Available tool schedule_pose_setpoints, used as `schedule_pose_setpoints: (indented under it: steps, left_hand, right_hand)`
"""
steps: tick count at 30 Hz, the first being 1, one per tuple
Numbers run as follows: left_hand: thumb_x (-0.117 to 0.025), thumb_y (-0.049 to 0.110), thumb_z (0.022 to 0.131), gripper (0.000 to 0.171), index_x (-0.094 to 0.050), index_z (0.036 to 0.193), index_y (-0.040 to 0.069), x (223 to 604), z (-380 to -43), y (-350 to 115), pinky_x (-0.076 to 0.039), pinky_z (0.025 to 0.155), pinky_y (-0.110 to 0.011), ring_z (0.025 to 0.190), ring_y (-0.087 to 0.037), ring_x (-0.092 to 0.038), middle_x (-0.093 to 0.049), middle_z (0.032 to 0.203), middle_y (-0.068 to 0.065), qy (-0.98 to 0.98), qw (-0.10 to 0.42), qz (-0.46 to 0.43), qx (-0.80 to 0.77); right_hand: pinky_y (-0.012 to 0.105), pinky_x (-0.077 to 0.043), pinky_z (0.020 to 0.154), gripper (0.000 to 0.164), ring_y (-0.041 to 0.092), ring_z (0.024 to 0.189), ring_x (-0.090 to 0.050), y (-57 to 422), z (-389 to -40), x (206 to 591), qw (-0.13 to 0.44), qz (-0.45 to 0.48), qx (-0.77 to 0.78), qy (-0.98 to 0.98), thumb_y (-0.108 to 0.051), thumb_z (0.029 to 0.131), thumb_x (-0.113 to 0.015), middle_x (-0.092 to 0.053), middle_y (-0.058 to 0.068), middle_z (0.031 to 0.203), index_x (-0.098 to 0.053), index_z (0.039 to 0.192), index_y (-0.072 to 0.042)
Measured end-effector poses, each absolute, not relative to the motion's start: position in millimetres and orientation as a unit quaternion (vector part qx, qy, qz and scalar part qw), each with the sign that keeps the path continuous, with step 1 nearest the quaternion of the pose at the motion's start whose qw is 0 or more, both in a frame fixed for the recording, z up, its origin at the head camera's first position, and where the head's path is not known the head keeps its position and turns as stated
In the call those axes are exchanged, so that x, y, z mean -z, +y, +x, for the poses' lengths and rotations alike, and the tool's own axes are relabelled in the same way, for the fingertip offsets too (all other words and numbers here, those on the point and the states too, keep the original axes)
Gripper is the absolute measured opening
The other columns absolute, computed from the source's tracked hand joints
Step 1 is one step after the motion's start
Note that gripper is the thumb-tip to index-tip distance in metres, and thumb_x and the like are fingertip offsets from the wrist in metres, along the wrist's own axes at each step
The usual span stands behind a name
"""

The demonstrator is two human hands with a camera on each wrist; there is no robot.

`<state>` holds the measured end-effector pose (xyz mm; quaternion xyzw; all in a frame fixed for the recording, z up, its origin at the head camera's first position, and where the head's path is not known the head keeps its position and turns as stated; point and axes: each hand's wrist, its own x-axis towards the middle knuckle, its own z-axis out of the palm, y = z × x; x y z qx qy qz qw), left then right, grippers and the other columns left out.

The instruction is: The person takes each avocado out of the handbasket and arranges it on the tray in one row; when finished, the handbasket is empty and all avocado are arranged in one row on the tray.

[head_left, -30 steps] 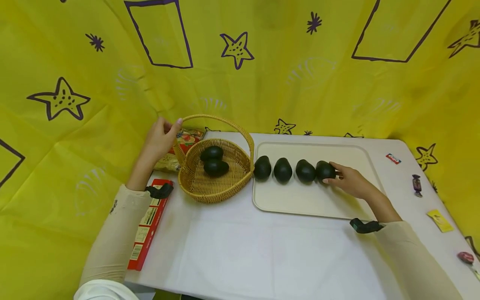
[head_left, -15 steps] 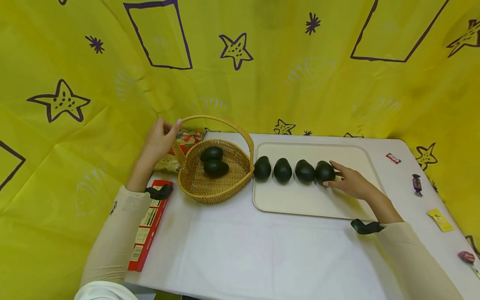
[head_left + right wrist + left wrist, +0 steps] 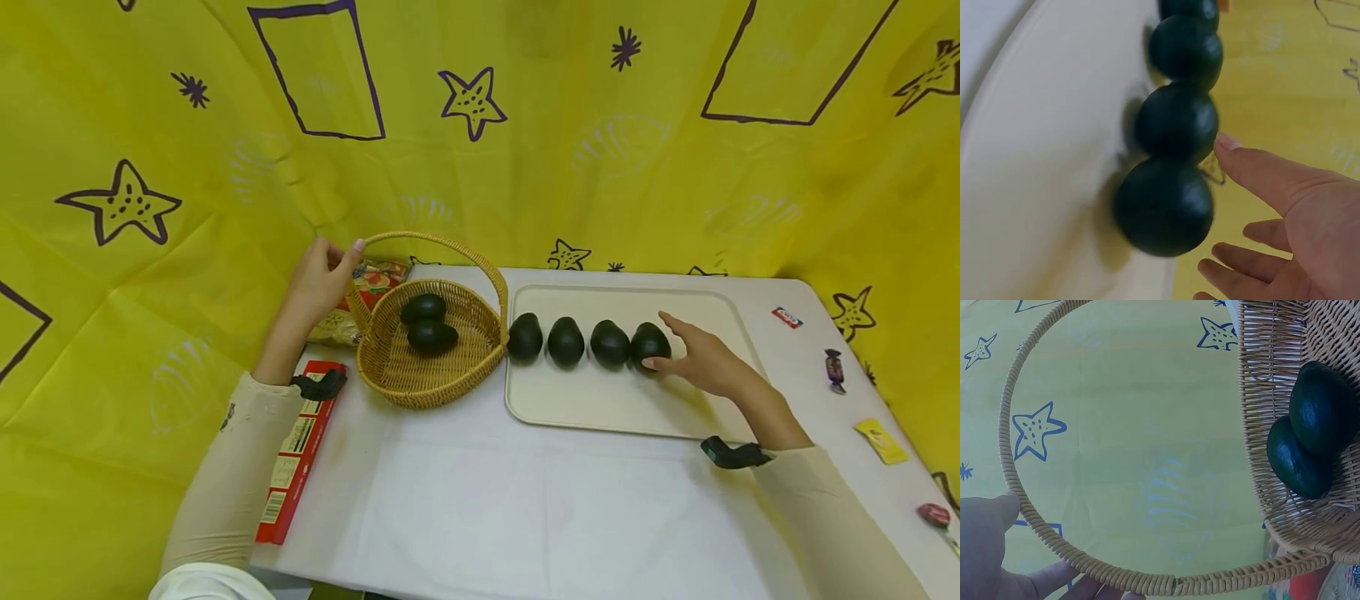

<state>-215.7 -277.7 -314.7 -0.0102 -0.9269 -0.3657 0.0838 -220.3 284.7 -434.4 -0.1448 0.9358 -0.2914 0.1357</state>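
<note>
My left hand (image 3: 318, 279) grips the arched handle (image 3: 453, 245) of a woven wicker basket (image 3: 420, 397), thumb on one side and fingers behind it. Two dark green avocados (image 3: 1324, 409) lie touching inside the basket. To its right, several more avocados stand in a row on a cream tray (image 3: 585, 404). Beside the rightmost avocado (image 3: 651, 343) is my right hand (image 3: 705, 362), its thumb and fingers spread apart. In the right wrist view that avocado (image 3: 1164, 207) rests on the tray with no fingers closed round it.
Snack packets (image 3: 337, 327) sit behind and left of the basket. A long red box (image 3: 296, 454) lies at the table's left edge. Small wrapped sweets, including a yellow packet (image 3: 881, 442), line the right side. A yellow patterned cloth (image 3: 540, 192) hangs behind.
My right hand's fingers have spread and come away from the rightmost avocado, which stays in the row. The left hand and basket have not visibly moved.
</note>
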Motion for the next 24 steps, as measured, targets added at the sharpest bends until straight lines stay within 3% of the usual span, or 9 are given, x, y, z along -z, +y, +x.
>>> schedule_pose_setpoints:
  steps: [8,14,24]
  left_hand:
    - [-0.04,0.066,0.107,0.07,-0.05,0.118,-0.003,316.4,-216.7,-278.6,-0.046,0.078,-0.047,0.09,-0.035,-0.054,-0.055,0.112,-0.023,-0.927,0.084,-0.011,0.366]
    - [-0.041,0.065,0.107,0.07,-0.05,0.118,-0.003,316.2,-217.8,-278.9,-0.046,0.079,-0.047,0.09,-0.035,-0.054,-0.055,0.112,-0.023,-0.927,0.085,-0.013,0.366]
    - [-0.041,0.066,0.107,0.07,-0.05,0.118,-0.002,317.4,-217.9,-280.1,-0.046,0.074,-0.044,0.084,-0.032,-0.054,-0.055,0.108,-0.021,-0.925,0.088,-0.012,0.369]
  right_hand:
    - [0.068,-0.029,0.118,0.088,0.054,0.151,-0.031,240.1,-205.4,407.4,0.113,-0.195,0.291,0.93,-0.044,0.101,-0.072,-0.036,0.032,0.164,-0.032,0.162,0.006]
    - [0.061,-0.044,0.112,0.066,0.044,0.139,-0.055,200.0,-197.7,401.7,0.107,-0.248,0.32,0.908,-0.037,0.103,-0.072,-0.058,0.025,0.149,-0.052,0.151,0.003]
    - [0.053,-0.053,0.105,0.055,0.037,0.125,-0.066,118.1,-196.8,401.7,0.119,-0.315,0.334,0.88,-0.028,0.102,-0.073,-0.067,0.023,0.138,-0.059,0.143,0.005]
